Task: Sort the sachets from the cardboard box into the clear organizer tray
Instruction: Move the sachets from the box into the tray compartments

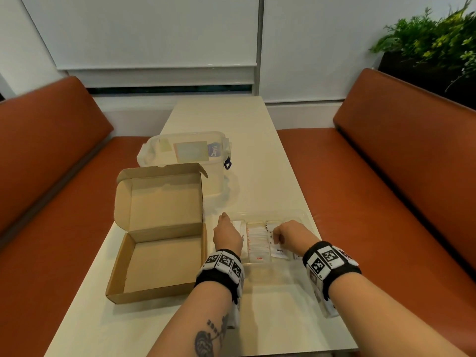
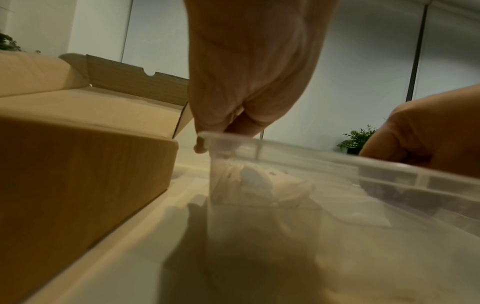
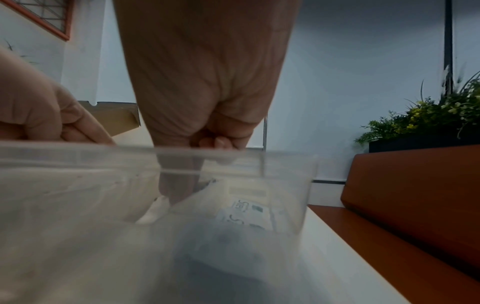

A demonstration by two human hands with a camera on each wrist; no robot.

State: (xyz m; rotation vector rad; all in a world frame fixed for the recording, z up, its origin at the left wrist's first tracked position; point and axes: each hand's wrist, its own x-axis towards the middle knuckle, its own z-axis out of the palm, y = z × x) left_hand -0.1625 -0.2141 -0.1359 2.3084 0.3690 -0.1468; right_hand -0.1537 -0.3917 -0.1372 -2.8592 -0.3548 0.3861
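Note:
The open cardboard box (image 1: 164, 256) lies on the left of the table, its inside bare. Beside it on the right stands the clear organizer tray (image 1: 301, 217), with white sachets (image 1: 257, 240) standing in rows in its compartments. My left hand (image 1: 228, 228) is over the leftmost compartment with its fingers (image 2: 233, 127) bent down behind the tray's rim (image 2: 311, 156). What they touch is hidden. My right hand (image 1: 279, 235) is over a compartment further right, fingers curled, and pinches a sachet (image 3: 207, 197) that leans in its row. A "Pepper" sachet (image 1: 279, 252) lies tilted nearby.
A clear lidded plastic container (image 1: 185, 150) stands behind the box. Orange benches (image 1: 386, 176) run along both long sides of the narrow white table (image 1: 231, 119). A green plant (image 1: 432, 39) is at the far right.

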